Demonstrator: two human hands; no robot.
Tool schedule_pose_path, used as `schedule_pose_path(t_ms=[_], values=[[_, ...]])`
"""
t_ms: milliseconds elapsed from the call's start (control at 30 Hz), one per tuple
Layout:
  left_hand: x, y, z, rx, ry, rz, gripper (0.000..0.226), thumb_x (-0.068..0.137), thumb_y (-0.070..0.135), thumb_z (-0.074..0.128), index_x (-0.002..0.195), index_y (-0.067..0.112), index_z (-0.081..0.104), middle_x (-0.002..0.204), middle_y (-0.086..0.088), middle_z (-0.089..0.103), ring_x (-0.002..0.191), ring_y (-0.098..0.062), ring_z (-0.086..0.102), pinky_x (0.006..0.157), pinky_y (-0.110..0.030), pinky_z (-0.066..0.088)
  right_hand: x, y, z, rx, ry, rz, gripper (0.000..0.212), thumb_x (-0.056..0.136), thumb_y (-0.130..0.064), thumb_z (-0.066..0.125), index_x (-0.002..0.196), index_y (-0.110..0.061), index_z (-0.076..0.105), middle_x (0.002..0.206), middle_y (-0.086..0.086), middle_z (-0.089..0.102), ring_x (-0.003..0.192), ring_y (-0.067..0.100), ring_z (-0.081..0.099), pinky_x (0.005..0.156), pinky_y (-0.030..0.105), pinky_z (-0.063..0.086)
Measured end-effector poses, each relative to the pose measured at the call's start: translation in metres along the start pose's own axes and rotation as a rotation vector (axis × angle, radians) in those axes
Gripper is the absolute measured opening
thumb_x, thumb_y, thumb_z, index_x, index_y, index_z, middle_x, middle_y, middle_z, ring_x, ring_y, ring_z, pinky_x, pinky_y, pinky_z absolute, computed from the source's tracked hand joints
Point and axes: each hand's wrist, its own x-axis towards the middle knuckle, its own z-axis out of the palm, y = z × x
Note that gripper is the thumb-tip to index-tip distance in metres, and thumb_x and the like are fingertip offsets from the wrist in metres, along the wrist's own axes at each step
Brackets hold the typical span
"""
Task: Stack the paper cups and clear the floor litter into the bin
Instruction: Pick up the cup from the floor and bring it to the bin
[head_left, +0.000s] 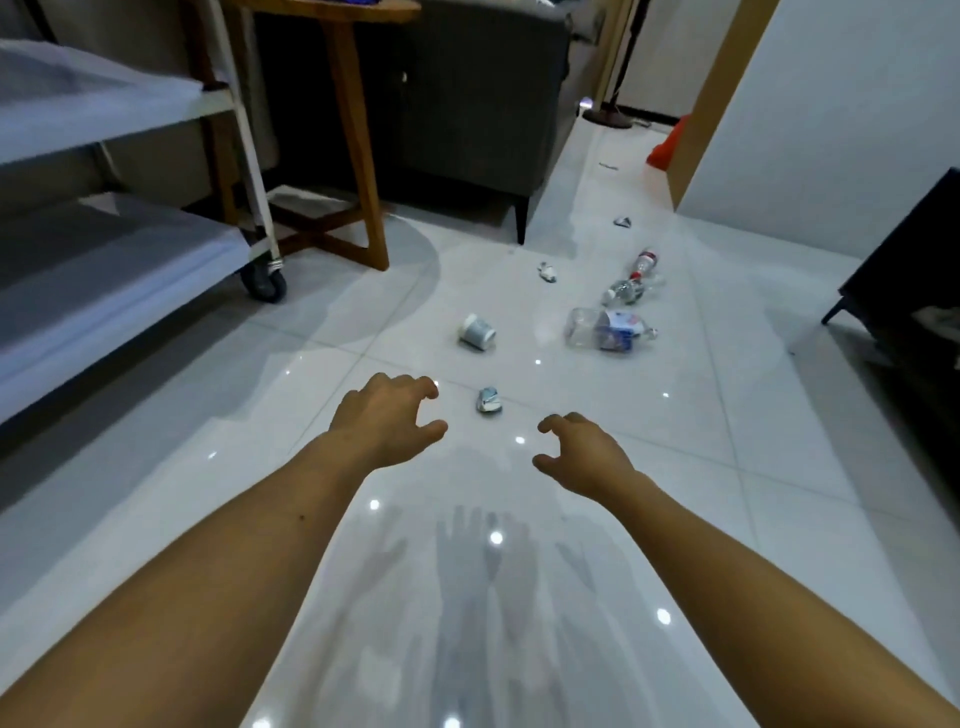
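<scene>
Glossy tile floor (675, 467), strewn litter (489, 400); left hand (387, 418), right hand (584, 454): fingers (426, 387) loose, empty.

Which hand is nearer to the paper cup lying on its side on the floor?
Left. The left hand is just short of the paper cup, slightly to its left; the right hand is farther back and well to its right. Neither touches it.

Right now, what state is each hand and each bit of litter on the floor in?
left hand: empty, fingers loosely curled.
right hand: empty, fingers loosely curled.
crushed cup: crumpled, lying on the floor.
paper cup: uncrushed, tipped on its side.
large bottle: lying on its side, looks empty.
small clear bottle: lying down.
red-labelled bottle: lying down.
white scrap: crumpled, on the floor.
</scene>
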Motion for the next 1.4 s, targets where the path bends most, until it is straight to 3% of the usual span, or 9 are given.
schedule_pose_path(t_ms=[267, 533, 733, 967, 1133, 1267, 1400], values=[[0.097, -0.071, 0.008, 0.175, -0.194, 0.080, 0.089, 0.079, 0.058, 0.056, 0.145, 0.033, 0.003, 0.156, 0.007, -0.002, 0.143, -0.025, 0.001, 0.110, -0.048, 0.020, 0.077, -0.031, 0.045, 0.134, -0.004, 0.110, 0.057, 0.084, -0.033, 0.059, 0.135, -0.022, 0.037, 0.138, 0.002, 0.038, 0.115, 0.023, 0.050, 0.092, 0.033, 0.043], [0.219, -0.122, 0.013, 0.219, -0.257, 0.279, 0.092, 0.077, 0.060, 0.058, 0.145, 0.033, 0.003, 0.156, 0.009, -0.005, 0.143, -0.025, 0.000, 0.108, -0.047, 0.024, 0.178, -0.046, 0.045, 0.121, -0.119, 0.185, 0.066, 0.082, -0.032, 0.063, 0.139, -0.023, 0.031, 0.144, 0.002, 0.030, 0.120, 0.023, 0.048, 0.097, 0.030, 0.040], [0.282, -0.107, 0.027, 0.029, -0.323, 0.296, 0.090, 0.076, 0.058, 0.059, 0.145, 0.031, 0.007, 0.156, 0.011, -0.001, 0.142, -0.022, 0.004, 0.108, -0.044, 0.025, 0.237, -0.024, 0.011, -0.056, -0.182, 0.162, 0.061, 0.084, -0.029, 0.062, 0.137, -0.022, 0.034, 0.143, 0.003, 0.033, 0.119, 0.026, 0.047, 0.097, 0.031, 0.041], [0.322, -0.080, 0.130, -0.145, -0.400, 0.221, 0.095, 0.072, 0.058, 0.064, 0.144, 0.032, 0.009, 0.155, 0.013, 0.004, 0.139, -0.023, 0.011, 0.105, -0.037, 0.031, 0.332, 0.047, 0.022, -0.168, -0.162, 0.131, 0.061, 0.084, -0.026, 0.060, 0.138, -0.021, 0.031, 0.145, 0.003, 0.031, 0.117, 0.027, 0.048, 0.094, 0.037, 0.046], [0.346, -0.045, 0.203, -0.204, -0.463, 0.174, 0.100, 0.066, 0.054, 0.072, 0.142, 0.041, 0.009, 0.154, 0.012, 0.001, 0.133, -0.025, 0.026, 0.104, -0.037, 0.036, 0.386, 0.113, 0.036, -0.243, -0.191, 0.035, 0.063, 0.084, -0.025, 0.058, 0.139, -0.024, 0.028, 0.146, 0.001, 0.029, 0.119, 0.027, 0.045, 0.090, 0.038, 0.047], [0.369, -0.030, 0.235, -0.188, -0.581, 0.200, 0.084, 0.062, 0.044, 0.075, 0.131, 0.049, 0.028, 0.142, 0.012, 0.013, 0.121, -0.021, 0.033, 0.096, -0.035, 0.042, 0.427, 0.151, 0.035, -0.222, -0.209, -0.065, 0.065, 0.083, -0.025, 0.060, 0.140, -0.023, 0.029, 0.147, 0.002, 0.028, 0.115, 0.028, 0.049, 0.090, 0.037, 0.047], [0.393, -0.023, 0.243, -0.145, -0.590, 0.226, 0.030, 0.072, 0.030, 0.062, 0.102, 0.029, 0.056, 0.120, 0.006, 0.038, 0.098, -0.016, 0.049, 0.085, -0.034, 0.047, 0.473, 0.153, 0.033, -0.154, -0.168, -0.202, 0.067, 0.082, -0.024, 0.060, 0.140, -0.023, 0.027, 0.146, 0.004, 0.028, 0.116, 0.030, 0.048, 0.091, 0.038, 0.047]])
